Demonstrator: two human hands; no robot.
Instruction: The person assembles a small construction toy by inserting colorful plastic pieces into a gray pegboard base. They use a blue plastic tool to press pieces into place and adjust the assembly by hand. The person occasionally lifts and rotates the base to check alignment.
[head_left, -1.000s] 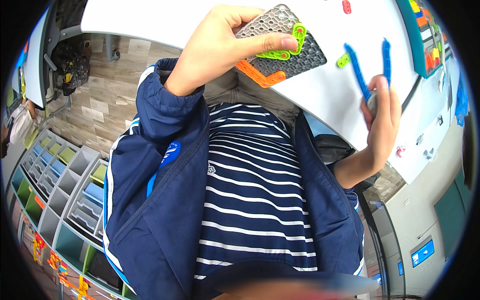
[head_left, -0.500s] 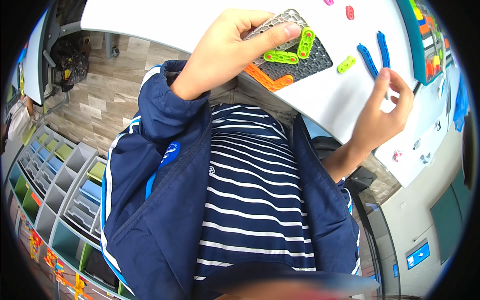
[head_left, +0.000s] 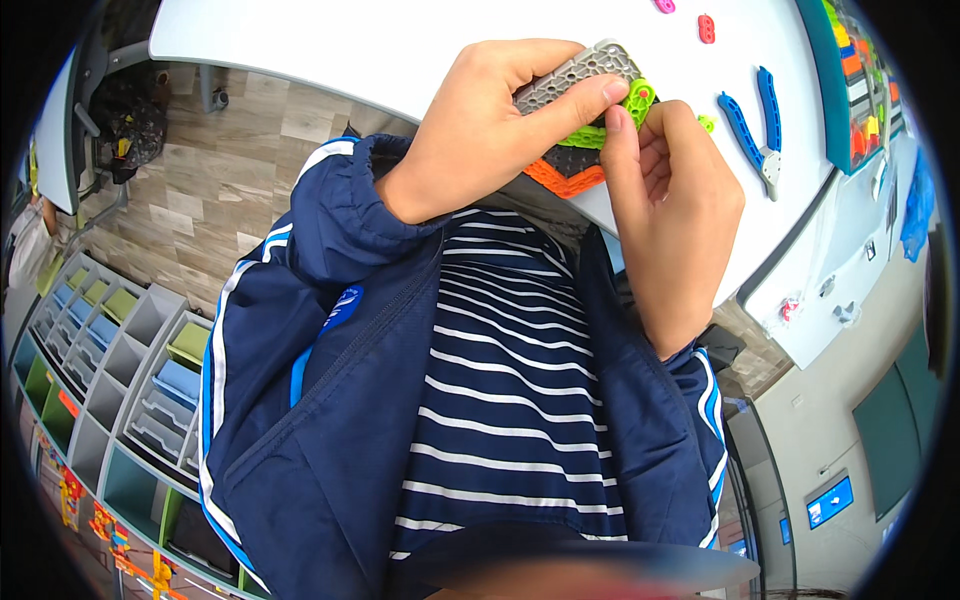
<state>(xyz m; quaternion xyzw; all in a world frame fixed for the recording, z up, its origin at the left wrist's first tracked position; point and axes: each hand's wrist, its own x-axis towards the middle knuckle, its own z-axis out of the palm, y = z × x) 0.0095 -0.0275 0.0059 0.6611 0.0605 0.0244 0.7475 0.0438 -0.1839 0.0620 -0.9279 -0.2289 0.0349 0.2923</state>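
Note:
My left hand [head_left: 490, 125] is closed on a building assembly, its thumb pressed across a light grey perforated plate [head_left: 572, 86]. Lime green bent link [head_left: 638, 100] is fixed at the plate's right corner with a red pin. My right hand [head_left: 685, 190] pinches that link's lower side between thumb and fingers. Under the plate show part of a dark grey perforated plate [head_left: 577, 160] and an orange angled beam [head_left: 566, 183]. Blue-handled pliers [head_left: 772, 160] lie on the table to the right, handles spread, untouched. A small lime green piece [head_left: 706, 123] peeks out behind my right hand.
The white table [head_left: 330, 45] bears a red piece [head_left: 706, 28] and a pink piece [head_left: 665, 5] at the far side. At the right edge stands a teal-rimmed tray [head_left: 817, 75] of coloured parts. A shelf unit with trays [head_left: 107, 355] is at the lower left.
My right hand has let go of the pliers, leaving them on the table, and moved left to the green link. My left hand has shifted slightly right and down with the assembly.

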